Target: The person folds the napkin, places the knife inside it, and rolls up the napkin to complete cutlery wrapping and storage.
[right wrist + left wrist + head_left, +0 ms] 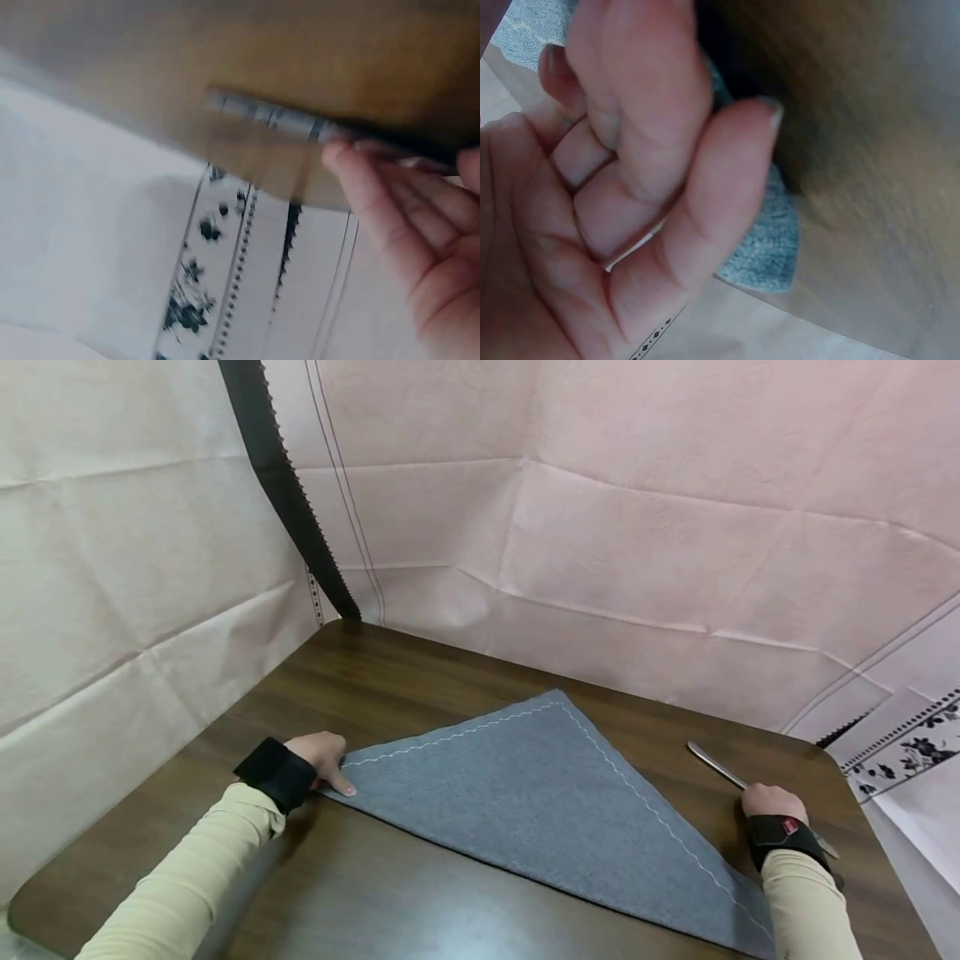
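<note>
A grey cloth [517, 810] with white wavy stitching lies on the table as a triangle, its long folded edge towards me. My left hand [322, 758] grips its left corner, thumb along the near edge. In the left wrist view, the curled left fingers [649, 112] cover part of the cloth [769, 251]. Beyond the cloth's right side, my right hand [776, 802] holds a slim metal piece of cutlery [716, 765]. The right wrist view shows its handle [277, 118] past the fingertips [341, 150]; blur and the hand hide its kind.
The brown wooden table [420, 664] has rounded corners. Pale patterned sheets [637, 552] hang close behind it and along its left side. A black strip [288, 502] runs down to the far left corner. Floral-patterned sheeting [911, 752] lies beyond the right edge.
</note>
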A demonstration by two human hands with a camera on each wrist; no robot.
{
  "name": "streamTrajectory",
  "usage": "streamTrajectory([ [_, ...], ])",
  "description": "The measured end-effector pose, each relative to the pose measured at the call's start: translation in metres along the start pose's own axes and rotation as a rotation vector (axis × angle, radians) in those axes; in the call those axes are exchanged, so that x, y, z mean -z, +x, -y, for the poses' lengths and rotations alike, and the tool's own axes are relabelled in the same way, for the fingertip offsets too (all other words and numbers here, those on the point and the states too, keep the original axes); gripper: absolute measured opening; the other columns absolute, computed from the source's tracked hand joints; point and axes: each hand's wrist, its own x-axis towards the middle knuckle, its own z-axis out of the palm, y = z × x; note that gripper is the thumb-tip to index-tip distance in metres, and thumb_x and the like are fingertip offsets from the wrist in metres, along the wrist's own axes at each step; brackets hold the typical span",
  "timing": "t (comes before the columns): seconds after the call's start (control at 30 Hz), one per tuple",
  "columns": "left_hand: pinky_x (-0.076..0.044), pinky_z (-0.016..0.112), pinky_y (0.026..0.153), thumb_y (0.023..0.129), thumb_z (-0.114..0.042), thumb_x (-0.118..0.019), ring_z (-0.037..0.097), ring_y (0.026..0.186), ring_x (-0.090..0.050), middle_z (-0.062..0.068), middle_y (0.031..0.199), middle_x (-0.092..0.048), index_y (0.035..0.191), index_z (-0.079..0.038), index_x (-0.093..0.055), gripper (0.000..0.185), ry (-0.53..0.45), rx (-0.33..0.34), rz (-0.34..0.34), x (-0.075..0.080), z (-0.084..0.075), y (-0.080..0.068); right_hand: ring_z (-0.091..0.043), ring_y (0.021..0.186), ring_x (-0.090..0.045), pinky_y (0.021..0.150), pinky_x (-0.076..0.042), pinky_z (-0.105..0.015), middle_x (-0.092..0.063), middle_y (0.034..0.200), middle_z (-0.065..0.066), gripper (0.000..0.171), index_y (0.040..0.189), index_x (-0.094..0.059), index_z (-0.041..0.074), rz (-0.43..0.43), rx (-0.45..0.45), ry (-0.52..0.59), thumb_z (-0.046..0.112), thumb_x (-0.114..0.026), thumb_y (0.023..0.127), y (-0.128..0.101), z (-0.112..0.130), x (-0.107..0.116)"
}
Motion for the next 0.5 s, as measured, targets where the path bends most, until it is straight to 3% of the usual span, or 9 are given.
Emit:
streamTrajectory([
  [0.17,-0.036,0.022,0.043,0.065,-0.044,-0.078,0.012,0.043,-0.047,0.003,0.056,-0.052,0.069,-0.004,-0.057,0.045,-0.003,-0.018,0.01,-0.001,0.0,0.001,-0.032,0.053,-0.056,0.044,-0.042,-0.052,-0.059,0.062,-0.019,0.024,0.059,-0.06,0.004,-0.017,0.03,-0.071,-0.008,-0.046,0.075,0.008,-0.007,-0.007],
  [0.37,-0.035,0.022,0.042,0.065,-0.045,-0.078,0.011,0.041,-0.045,0.002,0.053,-0.05,0.065,-0.005,-0.056,0.046,-0.017,-0.037,0.008,-0.002,0.003,0.003,-0.028,0.049,-0.052,0.038,-0.038,-0.054,-0.058,0.06,-0.018,0.021,0.06,-0.061,0.004,-0.004,-0.043,-0.074,-0.006,-0.05,0.074,0.012,-0.009,-0.009],
  [0.5,-0.036,0.022,0.042,0.065,-0.045,-0.078,0.012,0.041,-0.046,0.003,0.052,-0.05,0.064,-0.005,-0.056,0.045,-0.009,-0.037,0.009,0.0,0.005,0.005,-0.031,0.05,-0.052,0.037,-0.037,-0.054,-0.057,0.062,-0.021,0.017,0.06,-0.06,0.002,-0.034,-0.042,-0.058,-0.005,-0.051,0.073,0.013,-0.014,-0.013],
])
